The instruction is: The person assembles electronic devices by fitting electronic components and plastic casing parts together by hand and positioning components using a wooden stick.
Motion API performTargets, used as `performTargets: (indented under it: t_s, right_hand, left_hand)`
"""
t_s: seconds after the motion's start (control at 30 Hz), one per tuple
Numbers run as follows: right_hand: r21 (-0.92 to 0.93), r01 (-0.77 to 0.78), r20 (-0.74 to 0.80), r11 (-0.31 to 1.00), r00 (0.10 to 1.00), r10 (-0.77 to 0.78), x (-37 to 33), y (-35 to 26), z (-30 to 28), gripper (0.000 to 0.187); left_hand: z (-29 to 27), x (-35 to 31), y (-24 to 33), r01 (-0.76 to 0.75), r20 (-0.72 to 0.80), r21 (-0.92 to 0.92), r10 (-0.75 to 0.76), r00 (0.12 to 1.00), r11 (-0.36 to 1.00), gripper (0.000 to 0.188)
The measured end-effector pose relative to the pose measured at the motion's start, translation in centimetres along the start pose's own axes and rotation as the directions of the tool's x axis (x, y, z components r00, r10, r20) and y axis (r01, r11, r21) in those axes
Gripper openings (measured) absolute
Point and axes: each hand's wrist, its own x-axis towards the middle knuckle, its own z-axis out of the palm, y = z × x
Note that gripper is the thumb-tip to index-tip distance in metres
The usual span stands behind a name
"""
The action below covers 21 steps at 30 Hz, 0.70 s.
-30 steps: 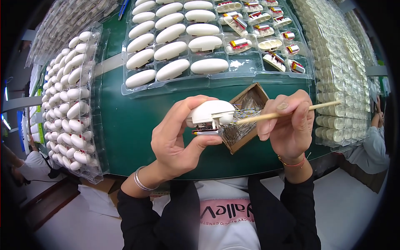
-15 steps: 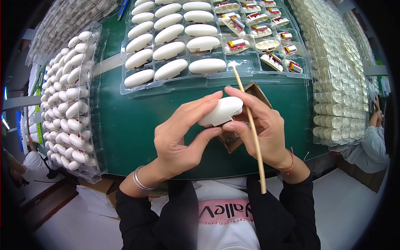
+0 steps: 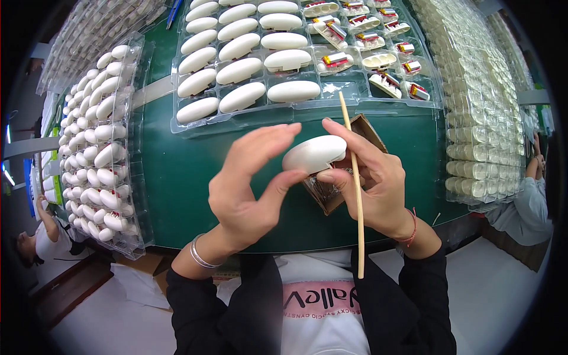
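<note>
My right hand point(image 3: 378, 183) pinches a white oval plastic shell point(image 3: 313, 154) between thumb and forefinger, and a thin wooden stick point(image 3: 354, 189) runs along its palm, pointing away from me. My left hand point(image 3: 248, 189) is beside the shell with fingers spread and the thumb tip touching its underside. Under both hands sits a small brown cardboard box point(image 3: 337, 189) on the green table point(image 3: 177, 171). Just beyond lies a clear plastic tray point(image 3: 307, 100) with rows of white oval shells on the left and open halves with small red and silver parts on the right.
Clear trays packed with white shells point(image 3: 100, 148) stand at my left. Tall stacks of clear trays point(image 3: 479, 118) stand at my right. Another person's sleeve point(image 3: 526, 207) shows at the far right, and one more person point(image 3: 35, 248) at the lower left.
The open white shell with parts inside has been closed and turned. The stick swung from pointing right to lying lengthwise. My left hand has opened and drawn back from the shell.
</note>
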Motion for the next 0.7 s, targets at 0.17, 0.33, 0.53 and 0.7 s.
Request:
performTargets:
  t_s: [0.17,0.33,0.53,0.7]
  right_hand:
    - [-0.072,0.072,-0.03,0.995,0.997,-0.074,-0.1,-0.2,0.2,0.063]
    - [-0.025,0.03,0.002,0.999,1.0,-0.03,-0.2,-0.1,0.2,0.064]
    - [-0.051,0.095,-0.034,0.994,0.995,-0.097,0.0,-0.1,0.1,0.065]
    - [-0.113,0.085,0.018,0.99,0.996,-0.083,0.0,-0.1,-0.1,0.067]
  left_hand:
    - [-0.6,0.4,-0.1,0.201,0.097,-0.148,-0.188,0.977,0.968,0.046]
    - [-0.7,0.1,0.2,-0.128,-0.004,0.183,0.131,0.991,0.975,0.046]
    - [-1.0,0.3,-0.7,0.062,-0.03,0.026,-0.061,0.998,0.998,0.052]
    - [-0.7,0.1,-0.4,-0.107,0.1,0.127,0.095,0.99,0.986,0.057]
